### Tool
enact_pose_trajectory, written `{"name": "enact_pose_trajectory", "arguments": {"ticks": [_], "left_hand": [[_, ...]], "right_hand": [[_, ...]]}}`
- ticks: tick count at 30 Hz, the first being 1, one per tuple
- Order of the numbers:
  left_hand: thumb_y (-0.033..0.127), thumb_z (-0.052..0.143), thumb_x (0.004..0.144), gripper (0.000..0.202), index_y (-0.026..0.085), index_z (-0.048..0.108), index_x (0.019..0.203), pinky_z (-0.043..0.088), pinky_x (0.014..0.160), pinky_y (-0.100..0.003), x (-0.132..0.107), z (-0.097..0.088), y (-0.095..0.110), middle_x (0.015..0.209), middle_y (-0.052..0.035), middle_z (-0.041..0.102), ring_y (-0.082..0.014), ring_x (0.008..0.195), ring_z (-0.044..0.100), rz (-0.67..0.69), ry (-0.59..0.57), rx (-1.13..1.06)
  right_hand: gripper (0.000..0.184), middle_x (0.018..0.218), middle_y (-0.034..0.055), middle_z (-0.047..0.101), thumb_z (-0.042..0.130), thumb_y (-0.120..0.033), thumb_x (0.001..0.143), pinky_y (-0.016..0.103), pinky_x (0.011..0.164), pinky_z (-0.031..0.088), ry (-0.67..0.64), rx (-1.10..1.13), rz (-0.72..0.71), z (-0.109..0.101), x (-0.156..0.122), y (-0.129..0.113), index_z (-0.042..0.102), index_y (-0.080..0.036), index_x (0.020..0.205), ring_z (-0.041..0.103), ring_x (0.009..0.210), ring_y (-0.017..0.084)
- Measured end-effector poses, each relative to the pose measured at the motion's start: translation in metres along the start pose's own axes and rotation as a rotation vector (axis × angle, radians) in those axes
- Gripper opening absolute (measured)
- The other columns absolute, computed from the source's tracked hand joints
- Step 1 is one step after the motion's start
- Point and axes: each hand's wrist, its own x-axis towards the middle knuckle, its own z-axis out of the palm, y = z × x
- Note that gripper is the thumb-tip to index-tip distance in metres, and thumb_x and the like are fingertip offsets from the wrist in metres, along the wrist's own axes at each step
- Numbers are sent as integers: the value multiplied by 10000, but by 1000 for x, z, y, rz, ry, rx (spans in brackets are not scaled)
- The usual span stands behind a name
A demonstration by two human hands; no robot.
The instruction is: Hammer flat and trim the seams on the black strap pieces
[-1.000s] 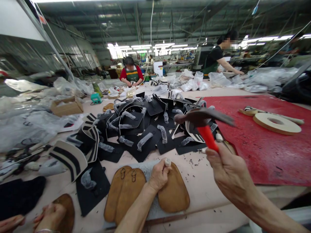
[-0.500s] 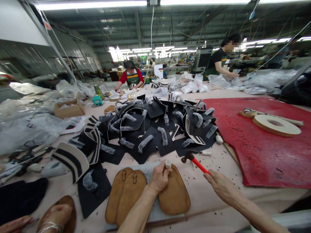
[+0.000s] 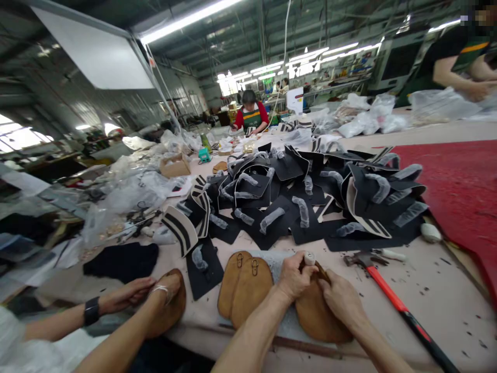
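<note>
My left hand [image 3: 295,277] is closed around a short white-wrapped tool with a round metal end [image 3: 309,258], near the top of a brown leather flap [image 3: 324,313]. The flap's upper right edge is pinched in my right hand [image 3: 341,295]. Both hands partly cover the flap's top. Left of them lie two overlapping brown flaps [image 3: 252,295], each with a metal clasp at its top. A grey slab [image 3: 283,324] is under these flaps. To the right, a claw hammer with a red and black handle [image 3: 392,295] rests on the table.
Black panels with plastic-wrapped handles [image 3: 272,220] are heaped behind my hands. At left, another person's hands [image 3: 165,290] hold a brown flap [image 3: 176,305]. A red mat [image 3: 446,181] lies at right, dark cloth [image 3: 120,259] at left. Two co-workers stand farther back.
The hammer has gone from my right hand onto the table, and that hand now grips the leather flap, which is tilted. My view has turned left.
</note>
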Motion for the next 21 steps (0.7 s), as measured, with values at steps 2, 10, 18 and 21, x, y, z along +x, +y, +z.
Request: {"name": "enact_pose_trajectory", "arguments": {"ticks": [2,10,18,21], "left_hand": [[245,611,805,76,185,576,773,453,598,-240,-4,9,4,691,-18,631,-155,639,580,-183,198,-123],[333,500,896,149,189,535,873,499,665,-300,-16,-26,6,734,-80,677,-208,678,656,-272,575,-144],[420,484,924,234,206,576,898,514,691,-327,-81,-89,47,783,-96,663,-218,723,631,29,436,8],[478,492,925,310,199,591,1018,541,727,-353,-127,-87,54,830,-109,689,-238,765,657,36,491,-42]], "right_hand": [[238,908,152,718,375,-253,937,325,666,380,23,-65,7,-3,-3,-5,597,-180,981,675,841,279],[232,816,126,715,345,-318,918,351,633,396,13,-230,-67,-6,-9,-15,555,-242,857,686,779,305],[325,797,61,731,497,-534,784,343,701,510,-119,551,-148,-13,-6,-63,609,-230,814,675,806,285],[357,893,53,740,473,-492,835,324,704,530,-217,747,-174,-9,-13,-108,621,-200,977,689,848,260]]}}
